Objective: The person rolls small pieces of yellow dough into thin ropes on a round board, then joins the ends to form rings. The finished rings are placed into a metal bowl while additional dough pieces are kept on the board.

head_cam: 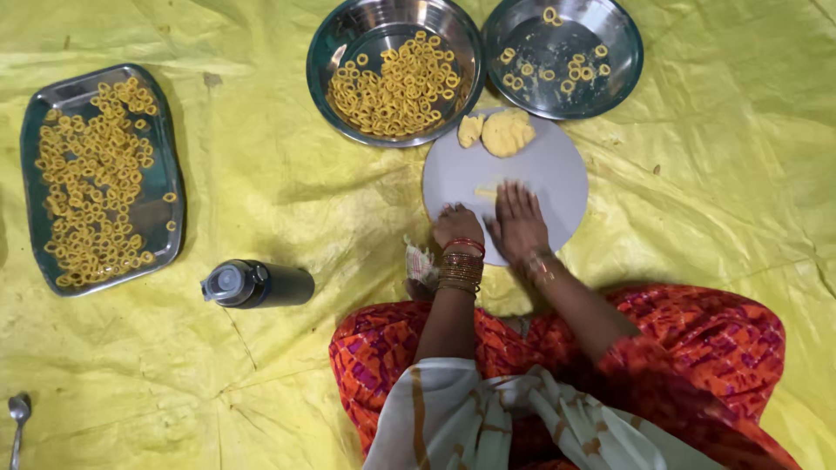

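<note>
A round grey board [557,170] lies on the yellow sheet in front of me. My right hand [517,219] lies flat on it, fingers together, pressing a thin strip of yellow dough [484,191]. My left hand [456,227] rests on the board's near left edge with its fingers curled under; whether it holds anything is hidden. Two lumps of yellow dough [508,132] sit at the board's far edge.
Two steel bowls stand beyond the board: the left bowl [341,35] is full of dough rings, the right bowl [620,61] has a few. A steel tray [165,222] of rings lies far left. A dark bottle [259,284] lies on its side; a spoon [17,418] at bottom left.
</note>
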